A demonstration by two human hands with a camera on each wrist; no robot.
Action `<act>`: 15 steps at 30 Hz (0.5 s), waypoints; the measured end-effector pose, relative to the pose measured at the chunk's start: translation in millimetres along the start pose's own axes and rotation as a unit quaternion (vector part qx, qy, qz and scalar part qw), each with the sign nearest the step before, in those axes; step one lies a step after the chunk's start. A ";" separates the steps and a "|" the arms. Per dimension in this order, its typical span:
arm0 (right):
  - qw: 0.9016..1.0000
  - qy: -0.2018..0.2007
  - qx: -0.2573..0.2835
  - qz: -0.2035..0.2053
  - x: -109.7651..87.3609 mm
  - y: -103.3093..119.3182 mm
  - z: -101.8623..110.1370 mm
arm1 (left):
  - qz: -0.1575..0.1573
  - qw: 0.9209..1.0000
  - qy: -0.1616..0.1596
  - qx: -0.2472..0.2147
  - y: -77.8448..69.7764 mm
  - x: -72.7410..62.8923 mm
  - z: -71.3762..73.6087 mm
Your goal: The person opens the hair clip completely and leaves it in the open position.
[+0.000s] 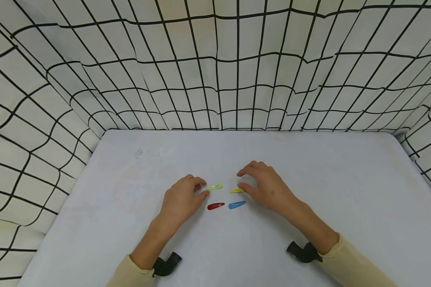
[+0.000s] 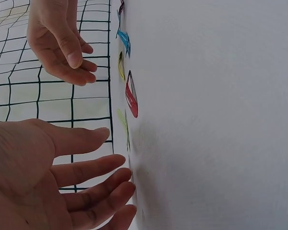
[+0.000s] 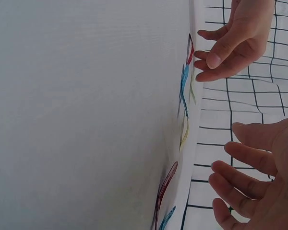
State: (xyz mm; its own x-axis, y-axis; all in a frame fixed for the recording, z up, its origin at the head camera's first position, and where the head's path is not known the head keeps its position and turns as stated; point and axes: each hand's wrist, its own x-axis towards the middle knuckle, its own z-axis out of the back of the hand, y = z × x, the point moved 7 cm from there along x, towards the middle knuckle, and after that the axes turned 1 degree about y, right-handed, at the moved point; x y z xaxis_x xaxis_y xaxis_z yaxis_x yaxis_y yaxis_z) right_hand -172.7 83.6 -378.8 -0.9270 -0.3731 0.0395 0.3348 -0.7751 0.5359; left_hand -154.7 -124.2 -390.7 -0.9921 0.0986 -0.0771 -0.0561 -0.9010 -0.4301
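Probably light, stiff, slick lime-green teardrop-shaped hair clip (image 1: 216, 186), best pinched across long edges; left hand (image 1: 181, 199), right hand (image 1: 267, 187) both empty, relaxed.

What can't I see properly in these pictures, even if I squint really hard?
- Head view: the right end of the yellow clip, hidden by the right hand.
- Right wrist view: the lower blue clip's near end, cut off by the bottom edge.
- Head view: the rest of the left sleeve, cut off below.

Hair clips (image 1: 216, 206) lie on the surface (image 1: 215, 251) between my left hand (image 1: 182, 199) and right hand (image 1: 267, 185), more beside the right; netting (image 1: 237, 71) beyond.
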 end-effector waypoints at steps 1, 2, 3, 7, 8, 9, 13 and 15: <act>1.000 0.003 -0.003 -0.001 0.3 0.8 -1.1 | 0.000 1.000 0.000 0.001 0.0 0.0 -0.3; 1.000 0.005 -0.005 -0.001 0.7 1.5 -1.9 | -0.001 1.000 0.000 0.002 -0.2 0.0 -0.6; 1.000 0.007 -0.007 -0.002 1.1 2.3 -2.9 | -0.002 1.000 0.000 0.002 -0.2 0.0 -1.0; 1.000 0.014 -0.010 -0.002 2.8 5.3 -6.0 | -0.004 1.000 -0.001 0.004 -0.4 -0.2 -1.7; 1.000 0.015 -0.010 -0.001 3.0 6.0 -6.6 | -0.003 1.000 -0.001 0.004 -0.3 -0.1 -1.8; 1.000 0.017 -0.010 0.000 3.1 6.8 -7.3 | -0.003 1.000 -0.001 0.005 -0.2 -0.3 -2.0; 1.000 0.021 -0.011 0.011 3.4 10.0 -9.9 | -0.002 1.000 0.000 0.006 -0.1 -0.5 -1.9; 1.000 0.021 -0.012 0.018 3.6 11.5 -11.3 | -0.001 1.000 0.000 0.006 0.0 -1.1 -1.5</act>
State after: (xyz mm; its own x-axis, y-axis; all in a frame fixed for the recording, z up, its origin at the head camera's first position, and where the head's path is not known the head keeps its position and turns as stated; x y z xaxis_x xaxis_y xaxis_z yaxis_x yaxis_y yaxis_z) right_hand -170.3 67.6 -382.0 -0.9067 -0.4212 0.0223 0.3717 -0.7730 0.5141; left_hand -153.5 -123.6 -392.0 -0.9920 0.1012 -0.0760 -0.0603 -0.9060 -0.4190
